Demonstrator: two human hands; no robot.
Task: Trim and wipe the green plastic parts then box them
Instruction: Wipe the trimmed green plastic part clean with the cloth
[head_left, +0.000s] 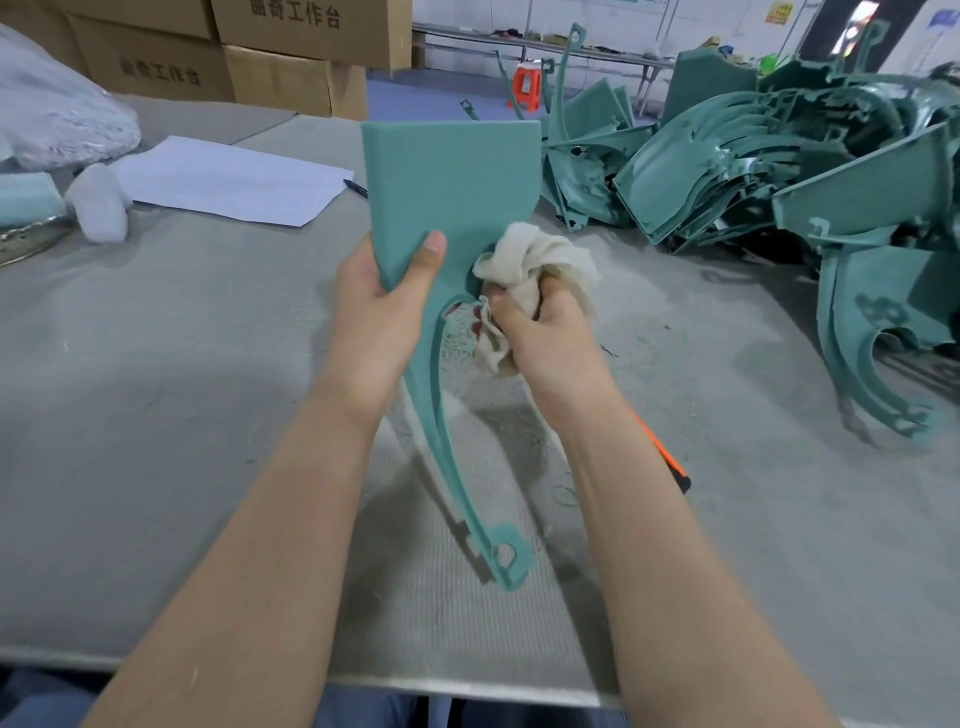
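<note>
Left grip (376, 301) holding matte green part (452, 176), broad panel, curved stem

A green plastic part (452, 176) is held upright, broad panel uppermost, its long curved arm ending below in a holed tab. A crumpled cream cloth (530, 260) touches its right edge. More green parts (727, 171) lie heaped to the right.

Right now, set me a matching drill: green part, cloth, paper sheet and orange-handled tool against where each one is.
Things
1. green part
2. cloth
3. paper sheet
4. orange-handled tool

Places
A. bunched in the right hand
B. flat on the table, far left
C. gripped by the left hand, held up off the table
D. partly hidden behind the right forearm

Pairs: 1-C, 2-A, 3-B, 4-D
</note>
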